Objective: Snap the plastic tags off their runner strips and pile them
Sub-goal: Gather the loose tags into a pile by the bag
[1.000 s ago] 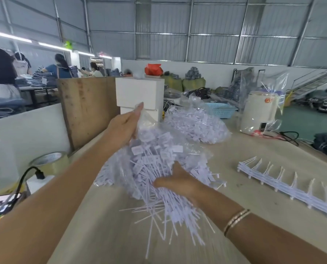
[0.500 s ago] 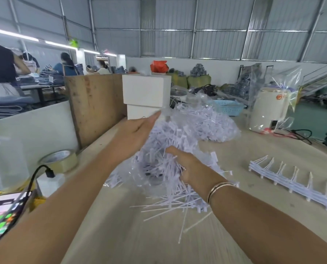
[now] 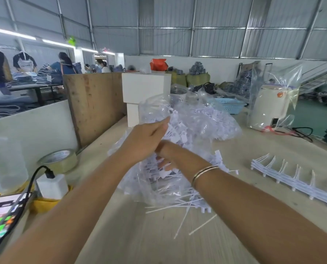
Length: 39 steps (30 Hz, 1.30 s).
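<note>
Workbench (image 3: 254, 149), pale wood-grain top, carrying all items listed below.

Clear plastic bag of white plastic tags (image 3: 187, 126): crumpled, large, at the centre of the bench, with loose white tag stems spilling from its near end onto the surface. A second bulge of bagged tags lies just behind it; whether that is a separate bag cannot be told.

Left hand (image 3: 145, 143): against the near left side of the bag, fingers extended over the tags, thumb underneath, grasping a fold of bag and tags.

Right hand (image 3: 166, 159): pushed into the bag below the left hand, fingers curled among the tags; whether they hold anything cannot be told. Thin metal bangle (image 3: 204, 172) on the wrist.

White runner strips (image 3: 295, 180): stacked in a long row with short prongs standing up, on the bench well to the right of the bag.

Roll of tan packing tape (image 3: 58, 161), flat, near the left edge.

White charger block (image 3: 51, 185) with black cable, just in front of the tape.

Smartphone (image 3: 1, 216), screen lit, at the lower left.

White foam blocks (image 3: 145, 92), stacked, behind the bag.
</note>
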Available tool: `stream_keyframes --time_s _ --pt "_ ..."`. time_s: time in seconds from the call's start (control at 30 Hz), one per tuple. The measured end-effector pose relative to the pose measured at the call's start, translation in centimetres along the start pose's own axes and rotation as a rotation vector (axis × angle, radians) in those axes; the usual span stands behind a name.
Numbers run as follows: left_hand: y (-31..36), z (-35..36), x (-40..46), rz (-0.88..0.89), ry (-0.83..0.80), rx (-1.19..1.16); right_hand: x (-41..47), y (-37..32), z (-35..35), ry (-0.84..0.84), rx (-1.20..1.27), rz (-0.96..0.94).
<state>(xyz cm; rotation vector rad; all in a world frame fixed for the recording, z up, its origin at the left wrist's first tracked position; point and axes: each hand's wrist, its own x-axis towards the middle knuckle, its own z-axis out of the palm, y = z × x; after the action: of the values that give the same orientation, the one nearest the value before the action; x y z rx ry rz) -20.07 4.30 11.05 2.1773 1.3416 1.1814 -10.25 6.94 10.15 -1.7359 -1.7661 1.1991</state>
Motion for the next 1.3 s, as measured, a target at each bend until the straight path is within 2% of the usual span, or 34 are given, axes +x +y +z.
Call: stream_keyframes --time_s 0.07,0.13,0.17,0.2,0.27,0.33,0.4,0.47,0.57,0.67,0.73,0.8,0.87,0.97,1.03,1.1,1.2,1.3 --pt "-0.3 -0.2 -0.2 0.009 0.028 -0.009 -0.4 0.1 -2.3 0.073 -0.225 -0.068" --pt "-0.1 -0.4 -0.4 0.028 0.070 -0.067 0.4 0.8 -3.9 0.278 -0.391 -0.139" --pt "0.0 -0.3 -0.5 0.025 0.082 -0.088 0.7 1.5 -3.8 0.328 -0.475 -0.172" --pt "0.2 -0.2 -0.8 0.006 0.056 -0.091 1.3 2.4 -3.4 0.321 -0.557 -0.169" --pt "0.2 0.4 -1.7 -0.056 -0.154 0.024 1.5 4.0 -2.3 0.210 -0.652 -0.116" --pt "-0.1 1.4 -2.8 -0.066 -0.421 0.293 1.3 5.0 -2.3 0.132 -0.652 -0.091" --pt "-1.0 2.4 -3.7 -0.067 -0.582 0.547 0.1 5.2 -3.4 0.118 -0.579 -0.149" --pt "-1.8 3.4 -4.2 -0.071 -0.646 0.731 -1.6 5.3 -5.3 0.144 -0.405 -0.227" --pt "-2.5 4.7 -4.5 -0.018 -0.667 0.840 -5.3 6.4 -8.3 0.335 -0.283 -0.429" --pt "-2.7 5.5 -3.8 0.049 -0.603 0.987 -9.2 9.2 -10.2 0.489 -0.235 -0.516" --pt "-2.9 5.7 -3.2 0.113 -0.484 1.036 -11.0 11.8 -10.9 0.541 -0.288 -0.420" --pt "-3.1 5.7 -2.6 0.139 -0.362 1.009 -11.9 14.4 -10.7 0.443 -0.444 -0.174" --pt "-3.3 5.8 -2.0 0.113 -0.282 0.978 -12.2 16.7 -9.3 0.261 -0.668 0.041" --pt "-3.2 5.8 -1.1 -0.052 -0.197 0.835 -12.0 17.9 -6.6 0.169 -0.787 0.140" --pt "-3.3 5.5 -0.2 -0.180 -0.108 0.755 -11.3 17.8 -5.1 0.155 -0.712 0.073" --pt "-3.7 4.9 0.8 -0.269 -0.029 0.771 -10.8 16.8 -3.5 0.090 -0.579 -0.038" --pt "-4.1 4.1 1.2 -0.341 -0.014 0.834 -10.2 15.9 -1.7 -0.012 -0.533 -0.169" --pt "-5.2 3.6 1.2 -0.331 0.062 0.727 -9.7 15.4 -3.2 0.182 -0.511 -0.277"
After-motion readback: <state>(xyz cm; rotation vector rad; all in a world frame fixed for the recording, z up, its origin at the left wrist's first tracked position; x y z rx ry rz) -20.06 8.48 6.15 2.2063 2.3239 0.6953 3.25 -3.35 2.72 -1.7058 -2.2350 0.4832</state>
